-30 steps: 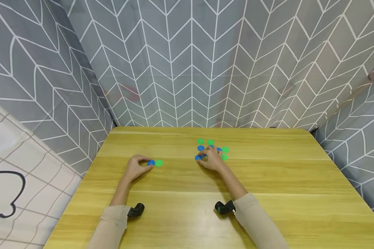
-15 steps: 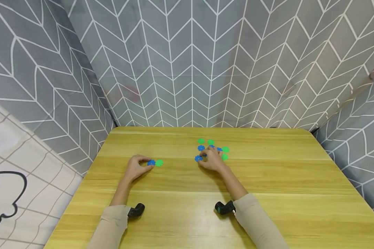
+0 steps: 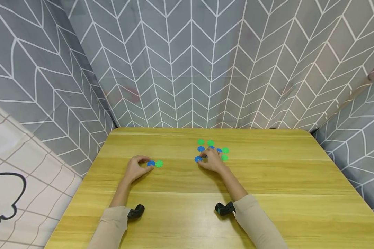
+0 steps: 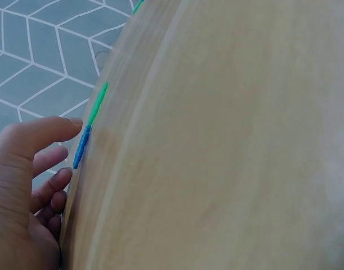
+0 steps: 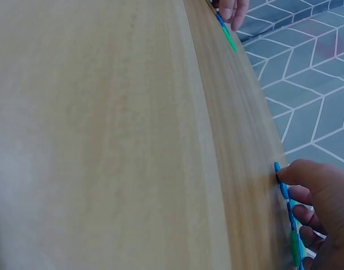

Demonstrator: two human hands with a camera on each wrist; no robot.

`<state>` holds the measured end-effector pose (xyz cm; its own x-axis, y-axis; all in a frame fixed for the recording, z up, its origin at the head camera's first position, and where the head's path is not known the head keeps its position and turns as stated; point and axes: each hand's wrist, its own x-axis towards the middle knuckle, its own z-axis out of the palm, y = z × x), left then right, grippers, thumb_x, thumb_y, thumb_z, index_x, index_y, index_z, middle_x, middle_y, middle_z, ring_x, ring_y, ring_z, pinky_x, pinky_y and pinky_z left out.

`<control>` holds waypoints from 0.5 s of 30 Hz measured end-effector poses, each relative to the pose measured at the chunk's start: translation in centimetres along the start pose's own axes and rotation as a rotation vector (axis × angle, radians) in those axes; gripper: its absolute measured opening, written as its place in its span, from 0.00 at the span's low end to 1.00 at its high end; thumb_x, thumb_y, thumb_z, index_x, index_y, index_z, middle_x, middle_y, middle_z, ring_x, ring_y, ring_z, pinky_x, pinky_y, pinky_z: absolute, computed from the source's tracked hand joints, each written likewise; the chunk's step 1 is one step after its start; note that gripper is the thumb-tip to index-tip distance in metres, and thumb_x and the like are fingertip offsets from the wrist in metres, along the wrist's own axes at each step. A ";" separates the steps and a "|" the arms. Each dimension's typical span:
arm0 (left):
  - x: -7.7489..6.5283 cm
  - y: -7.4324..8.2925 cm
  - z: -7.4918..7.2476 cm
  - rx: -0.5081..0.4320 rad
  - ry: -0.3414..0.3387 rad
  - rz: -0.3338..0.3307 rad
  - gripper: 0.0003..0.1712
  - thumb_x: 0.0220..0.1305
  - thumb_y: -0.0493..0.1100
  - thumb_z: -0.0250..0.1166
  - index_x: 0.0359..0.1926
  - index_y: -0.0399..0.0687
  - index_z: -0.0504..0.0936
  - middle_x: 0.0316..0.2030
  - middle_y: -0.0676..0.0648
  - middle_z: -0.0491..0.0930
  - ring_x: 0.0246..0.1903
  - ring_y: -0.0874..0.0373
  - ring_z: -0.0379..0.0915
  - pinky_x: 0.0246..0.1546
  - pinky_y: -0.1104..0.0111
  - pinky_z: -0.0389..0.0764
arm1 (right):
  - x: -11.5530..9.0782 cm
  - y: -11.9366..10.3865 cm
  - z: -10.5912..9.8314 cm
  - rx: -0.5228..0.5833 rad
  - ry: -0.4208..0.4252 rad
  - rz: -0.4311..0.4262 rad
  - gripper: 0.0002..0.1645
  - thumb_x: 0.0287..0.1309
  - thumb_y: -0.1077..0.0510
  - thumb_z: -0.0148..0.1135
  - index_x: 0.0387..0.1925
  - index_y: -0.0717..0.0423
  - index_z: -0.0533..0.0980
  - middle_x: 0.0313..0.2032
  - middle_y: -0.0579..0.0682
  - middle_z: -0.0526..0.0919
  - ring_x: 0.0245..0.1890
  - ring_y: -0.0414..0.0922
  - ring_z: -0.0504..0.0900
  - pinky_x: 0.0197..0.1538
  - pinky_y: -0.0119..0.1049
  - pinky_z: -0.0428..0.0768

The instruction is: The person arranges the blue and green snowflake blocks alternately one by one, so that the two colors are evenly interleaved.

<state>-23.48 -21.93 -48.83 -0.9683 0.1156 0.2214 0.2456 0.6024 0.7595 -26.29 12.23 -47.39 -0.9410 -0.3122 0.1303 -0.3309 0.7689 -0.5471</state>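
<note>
My left hand (image 3: 136, 166) curves round a blue snowflake disc (image 3: 151, 163) at the left, its fingers at the far edge and thumb at the near one. Against that disc's right side lies a green snowflake disc (image 3: 159, 164); the left wrist view has the pair edge-on, flat on the table. Over a cluster of discs at the right, my right hand (image 3: 212, 160) has thumb and forefinger at the right side of another blue snowflake disc (image 3: 197, 159). The right wrist view puts the thumb (image 5: 298, 173) on a blue disc's edge. The palm hides part of the cluster.
Round the right hand lie more discs: a blue one (image 3: 201, 149) and green ones (image 3: 201, 142) behind, and further green ones (image 3: 225, 150) to the right. The wooden table (image 3: 187, 214) ends at a patterned grey curtain (image 3: 190, 69). Black wrist cameras (image 3: 135, 211) project from both sleeves.
The blue disc at my right hand shows more of its face as the fingers ease slightly to the right. The left hand and its discs stay in place.
</note>
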 end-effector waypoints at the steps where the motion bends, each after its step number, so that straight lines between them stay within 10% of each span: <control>1: 0.1 0.0 0.0 0.002 0.001 0.004 0.18 0.49 0.40 0.73 0.41 0.35 0.83 0.38 0.39 0.80 0.40 0.46 0.75 0.43 0.55 0.74 | -0.1 0.0 0.0 0.001 0.000 -0.001 0.14 0.50 0.53 0.68 0.38 0.56 0.81 0.40 0.50 0.76 0.47 0.53 0.68 0.51 0.54 0.54; 15: 2.3 1.3 0.9 0.188 -0.193 0.046 0.26 0.44 0.50 0.74 0.45 0.44 0.85 0.43 0.42 0.77 0.44 0.44 0.68 0.47 0.47 0.62 | -0.3 -0.1 -0.2 -0.025 -0.001 -0.025 0.14 0.51 0.53 0.67 0.38 0.55 0.82 0.40 0.50 0.77 0.47 0.50 0.70 0.50 0.53 0.56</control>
<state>-25.42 -20.11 -47.90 -0.9516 0.2837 0.1184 0.2940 0.7270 0.6205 -25.98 12.35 -47.16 -0.9324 -0.3318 0.1432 -0.3560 0.7745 -0.5229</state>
